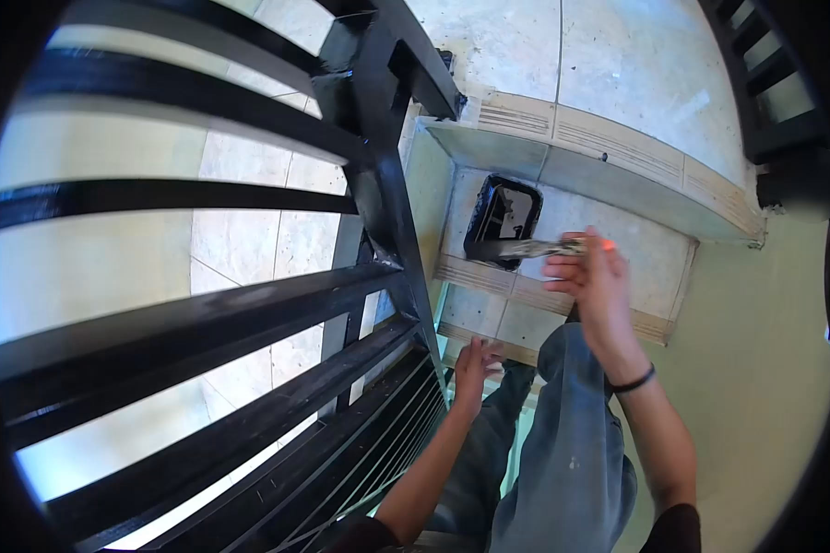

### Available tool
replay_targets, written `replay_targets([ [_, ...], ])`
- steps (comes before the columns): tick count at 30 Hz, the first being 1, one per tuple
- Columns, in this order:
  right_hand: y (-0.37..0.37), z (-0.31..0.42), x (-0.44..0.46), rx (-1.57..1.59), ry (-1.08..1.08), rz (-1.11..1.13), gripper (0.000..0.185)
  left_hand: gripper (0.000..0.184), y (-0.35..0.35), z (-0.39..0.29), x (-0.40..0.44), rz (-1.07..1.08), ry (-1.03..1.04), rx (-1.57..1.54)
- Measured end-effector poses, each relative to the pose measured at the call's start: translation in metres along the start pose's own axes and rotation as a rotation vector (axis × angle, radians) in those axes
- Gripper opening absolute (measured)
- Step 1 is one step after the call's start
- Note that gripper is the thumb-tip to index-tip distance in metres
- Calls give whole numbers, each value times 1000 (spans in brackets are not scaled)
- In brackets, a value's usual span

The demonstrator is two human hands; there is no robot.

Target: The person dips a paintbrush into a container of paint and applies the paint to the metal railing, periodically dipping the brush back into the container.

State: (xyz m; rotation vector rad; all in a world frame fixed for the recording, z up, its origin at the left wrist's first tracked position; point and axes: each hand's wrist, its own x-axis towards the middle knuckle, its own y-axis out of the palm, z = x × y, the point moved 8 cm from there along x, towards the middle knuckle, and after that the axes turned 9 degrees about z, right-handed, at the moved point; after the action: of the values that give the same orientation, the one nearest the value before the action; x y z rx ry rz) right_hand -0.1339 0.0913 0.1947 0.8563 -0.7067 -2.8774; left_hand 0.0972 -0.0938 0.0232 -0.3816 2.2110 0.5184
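Note:
My right hand (599,272) grips a paintbrush (535,248) by the end of its handle. The handle is smeared with paint and has an orange end; the dark bristles point left, over the near edge of a black tray (475,221). Dark paint lies in the tray, which rests on a tiled stair step. Whether the bristles touch the tray I cannot tell. Lower down, my left hand (475,367) is beside the railing's post with its fingers apart and loosely bent, nothing visible in them.
A black metal railing (249,198) with wide bars fills the left side. Tiled steps with ridged edges (618,138) rise ahead. A pale wall (738,341) bounds the right, and another dark railing (765,78) stands at the upper right. My legs (563,442) are below.

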Motion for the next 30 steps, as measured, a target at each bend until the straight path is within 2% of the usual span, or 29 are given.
replay_targets([
  [6, -62, 108, -90, -16, -280, -284, 48, 79, 70, -43, 49, 66, 60, -262],
  [12, -42, 162, -148, -241, -507, -365, 47, 81, 88, -60, 69, -46, 97, -324],
  [18, -26, 118, -124, -285, -519, -373, 45, 66, 92, -64, 95, -73, 178, -347],
  [24, -50, 66, -91, -259, -470, -341, 41, 55, 82, -71, 110, -298, 173, -323],
  [30, -59, 51, -75, -321, -446, -297, 40, 61, 70, -87, 124, -500, 205, -273],
])
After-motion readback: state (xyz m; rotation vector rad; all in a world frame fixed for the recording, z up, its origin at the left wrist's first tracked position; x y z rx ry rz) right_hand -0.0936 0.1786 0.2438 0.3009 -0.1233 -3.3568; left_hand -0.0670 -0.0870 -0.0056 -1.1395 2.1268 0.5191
